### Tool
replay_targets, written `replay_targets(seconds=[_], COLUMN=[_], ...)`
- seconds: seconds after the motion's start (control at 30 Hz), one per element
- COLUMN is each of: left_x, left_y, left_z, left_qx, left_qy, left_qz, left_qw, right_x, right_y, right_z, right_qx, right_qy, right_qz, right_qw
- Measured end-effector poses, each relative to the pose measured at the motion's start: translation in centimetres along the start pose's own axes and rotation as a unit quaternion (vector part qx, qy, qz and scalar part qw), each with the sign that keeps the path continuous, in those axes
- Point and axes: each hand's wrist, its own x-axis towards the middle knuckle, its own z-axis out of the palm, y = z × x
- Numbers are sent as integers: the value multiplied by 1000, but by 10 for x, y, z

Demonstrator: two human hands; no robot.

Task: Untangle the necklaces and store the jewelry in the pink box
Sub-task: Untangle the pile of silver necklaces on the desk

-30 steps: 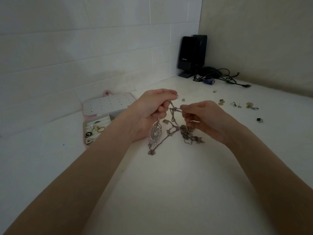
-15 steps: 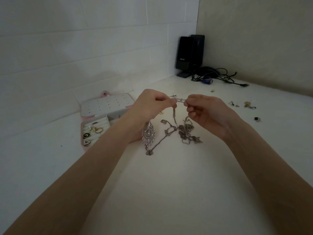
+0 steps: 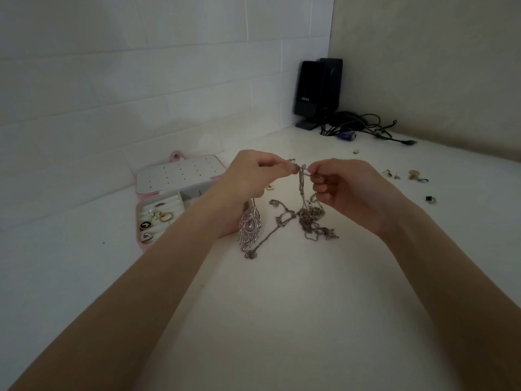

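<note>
Forearms reaching in from the near edge over white tabletop [image 3: 282, 320]. Left hand [image 3: 248, 182] and right hand [image 3: 346, 193] raised just above the surface, fingertips nearly meeting, each pinching the same short stretch of silver chain [image 3: 301, 176] (likely the knot or clasp being worked apart). Held up probably so the tangle hangs free and loops can drop out by weight. Peacock-feather pendant [image 3: 249, 228] dangling below left hand, lower tip near or on the table, cannot tell which. Tangled necklaces [image 3: 313, 221] bunched under right hand, partly lifted, partly lying on the table; one thin strand trailing toward a small charm [image 3: 250, 254]. Untangling judged still early, nothing freed yet.

Pink box [image 3: 140, 213] further left, open, lid [image 3: 177, 173] with peg holes tipped back; ring rolls holding gold ring [image 3: 166, 217] plus two black-and-white oval pieces [image 3: 145, 225]; other compartments mostly hidden behind left arm.

Loose earrings [image 3: 414, 175] and small bits scattered far right, not yet stored. Black speakers [image 3: 318, 93] and cable pile [image 3: 361, 128] in back corner.
</note>
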Motion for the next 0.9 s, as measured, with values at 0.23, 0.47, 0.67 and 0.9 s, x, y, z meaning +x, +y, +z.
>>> replay_targets(seconds=[0.23, 0.47, 0.67, 0.9], left_x=[-1, 1, 2, 2], left_y=[3, 3, 0, -5], left_z=[4, 7, 16, 12], left_qx=[9, 41, 139, -52], left_qy=[45, 11, -74, -94], left_qz=[37, 38, 16, -48], left_qw=[998, 998, 987, 993], right_x=[0, -1, 1, 0], right_y=[4, 4, 3, 0], right_z=[5, 6, 6, 4], right_qx=[-233, -192, -152, 4], right_qy=[85, 69, 121, 117], right_qz=[-142, -127, -139, -110], right_qw=[958, 971, 971, 987])
